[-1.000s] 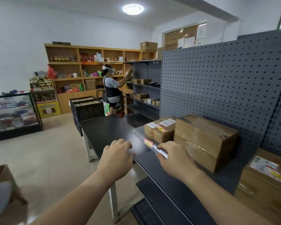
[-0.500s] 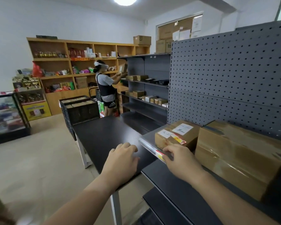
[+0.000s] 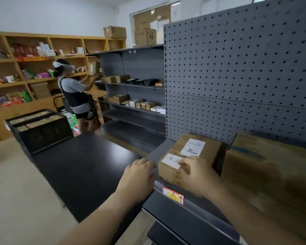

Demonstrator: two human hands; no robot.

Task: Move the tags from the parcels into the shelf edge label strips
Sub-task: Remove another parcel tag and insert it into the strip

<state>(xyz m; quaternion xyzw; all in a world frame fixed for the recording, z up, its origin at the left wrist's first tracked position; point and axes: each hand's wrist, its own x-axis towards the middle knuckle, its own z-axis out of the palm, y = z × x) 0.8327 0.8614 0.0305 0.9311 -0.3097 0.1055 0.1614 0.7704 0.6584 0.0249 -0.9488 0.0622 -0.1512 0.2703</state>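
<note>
A small cardboard parcel (image 3: 200, 149) sits on the grey shelf (image 3: 159, 149). It carries a printed label and a white handwritten tag (image 3: 171, 160). My right hand (image 3: 196, 172) rests on the parcel's near top edge, its fingertips on the white tag; whether it grips the tag is unclear. A red and yellow tag (image 3: 173, 194) sits in the shelf edge label strip (image 3: 198, 203) just below that hand. My left hand (image 3: 140, 175) lies on the shelf's left front corner, fingers curled, nothing seen in it. A larger parcel (image 3: 272, 167) stands to the right.
A black table (image 3: 81, 165) adjoins the shelf on the left, with a black crate (image 3: 39, 128) at its far end. A person stands beyond it handling a box at another grey shelf unit (image 3: 134, 96). Grey pegboard (image 3: 237, 76) backs my shelf.
The view has come closer to the shelf. My right hand went from the label strip up onto the small parcel's white tag. The red and yellow tag now stays in the strip.
</note>
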